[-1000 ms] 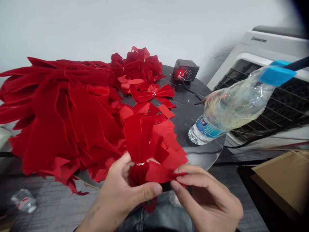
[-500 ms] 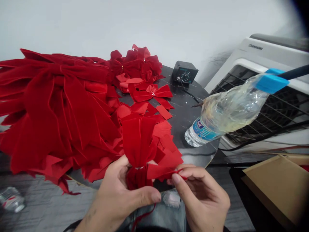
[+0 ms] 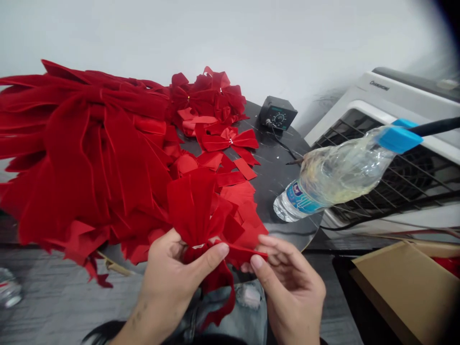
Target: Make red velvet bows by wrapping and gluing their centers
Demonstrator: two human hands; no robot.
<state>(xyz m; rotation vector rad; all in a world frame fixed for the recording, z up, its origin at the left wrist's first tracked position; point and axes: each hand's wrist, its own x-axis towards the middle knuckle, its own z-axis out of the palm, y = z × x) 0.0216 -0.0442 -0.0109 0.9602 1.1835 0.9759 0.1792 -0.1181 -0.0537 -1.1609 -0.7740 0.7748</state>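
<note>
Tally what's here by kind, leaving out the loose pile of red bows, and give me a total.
Held bow: 1
Plastic bottles: 2
Dial box: 1
Cardboard box: 1
White appliance: 1
Total: 6

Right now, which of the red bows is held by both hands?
The bow nearest the person, pinched by the left hand and right hand; the other bows lie untouched on the table.
</note>
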